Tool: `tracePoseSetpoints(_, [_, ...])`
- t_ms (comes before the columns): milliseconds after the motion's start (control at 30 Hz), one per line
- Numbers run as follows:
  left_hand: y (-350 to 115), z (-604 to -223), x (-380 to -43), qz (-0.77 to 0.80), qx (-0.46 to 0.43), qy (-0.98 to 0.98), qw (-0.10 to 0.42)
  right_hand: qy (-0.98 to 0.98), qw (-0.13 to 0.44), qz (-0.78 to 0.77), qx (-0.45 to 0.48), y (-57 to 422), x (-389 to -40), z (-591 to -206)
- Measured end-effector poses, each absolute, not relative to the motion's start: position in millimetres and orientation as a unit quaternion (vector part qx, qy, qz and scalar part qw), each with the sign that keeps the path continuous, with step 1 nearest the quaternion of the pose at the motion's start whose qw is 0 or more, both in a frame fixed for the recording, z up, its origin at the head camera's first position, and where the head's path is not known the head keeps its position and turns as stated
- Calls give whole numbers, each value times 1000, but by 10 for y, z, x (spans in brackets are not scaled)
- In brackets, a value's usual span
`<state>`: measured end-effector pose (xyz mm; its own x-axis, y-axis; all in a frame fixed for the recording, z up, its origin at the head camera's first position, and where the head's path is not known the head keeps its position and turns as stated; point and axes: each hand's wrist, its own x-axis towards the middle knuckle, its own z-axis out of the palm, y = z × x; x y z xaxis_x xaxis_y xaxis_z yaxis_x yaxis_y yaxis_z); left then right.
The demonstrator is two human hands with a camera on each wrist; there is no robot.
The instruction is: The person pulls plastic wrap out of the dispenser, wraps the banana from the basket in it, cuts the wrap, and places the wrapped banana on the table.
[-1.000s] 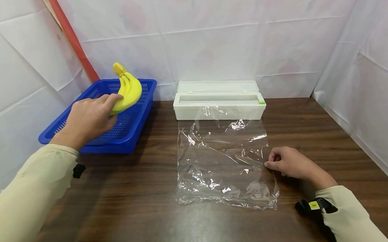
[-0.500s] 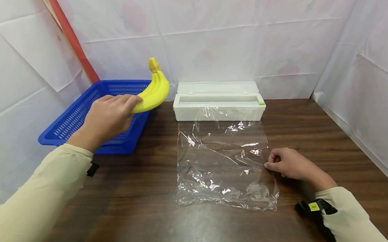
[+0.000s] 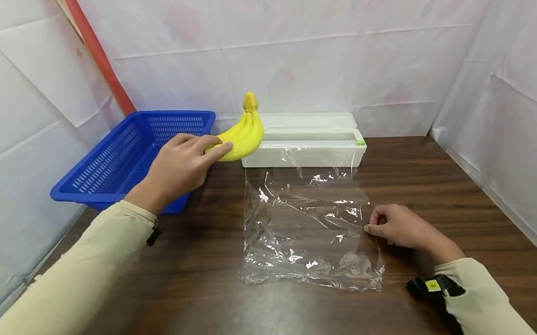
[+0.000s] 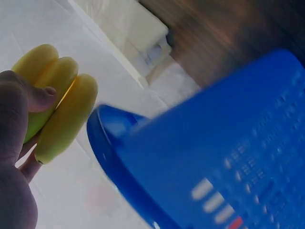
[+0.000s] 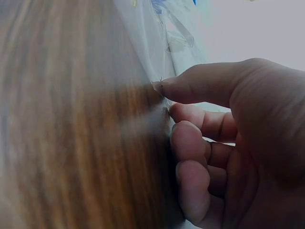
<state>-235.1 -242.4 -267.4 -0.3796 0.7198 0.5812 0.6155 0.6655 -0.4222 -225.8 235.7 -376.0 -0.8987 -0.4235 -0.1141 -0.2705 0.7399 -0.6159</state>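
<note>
In front of the white box (image 3: 298,158), at its left end: yellow bananas (image 3: 247,136) held in the air, gripped near the lower end by the left hand (image 3: 179,161). Stem points up. In the head view they overlap the box's corner; the left wrist view shows a gap between the two.

Change over the last second: bunch and left hand have travelled rightward, from over the blue basket (image 3: 82,198), left of the box, to the box's left end. Stem, tilted before, now near upright. Right hand (image 3: 401,226), to the front right of the box, has kept its place, pinching the right edge of the clear film (image 3: 302,229); film little altered. Meaning, as I judge it: carry in mid-course, bunch out of the basket and near the film, not over its middle, while the pinch steadies that edge.

Containers. White box: lid (image 3: 315,120) raised at the back, long trough open on top, green piece (image 3: 360,142) at its right end. Film runs down the box's front and lies wrinkled on the wooden table (image 3: 191,294) before it; roll in the trough or not, cannot tell. Blue basket: visible inside shows slotted walls and floor; near corner toward the box hidden by the left hand, contents there cannot be told.
</note>
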Motion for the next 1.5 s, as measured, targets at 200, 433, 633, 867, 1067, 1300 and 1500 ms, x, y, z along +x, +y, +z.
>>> tracePoseSetpoints(200, [-2260, -2719, -2350, 52, -411, -827, 380, 924, 122, -310, -188, 2356, -2262, -3763])
tracePoseSetpoints(433, [-2101, -2797, -2379, 25, -426, -818, 386, 925, 123, -310, -185, 2368, -2257, -3763])
tracePoseSetpoints(633, [-2003, -2862, -2392, 18, -419, -825, 379, 927, 121, -307, -180, 2381, -2254, -3761])
tracePoseSetpoints(867, [-1916, -2930, -2394, 9, -411, -837, 362, 927, 123, -307, -178, 2379, -2250, -3750])
tracePoseSetpoints(1067, [-1773, -3012, -2422, 0, -416, -833, 365, 927, 124, -305, -179, 2384, -2246, -3733])
tracePoseSetpoints(1300, [-1551, -3101, -2496, -2, -436, -827, 355, 930, 121, -300, -173, 2390, -2245, -3722])
tracePoseSetpoints(1500, [-1422, -3196, -2545, -2, -438, -828, 349, 930, 125, -300, -173, 2379, -2252, -3738])
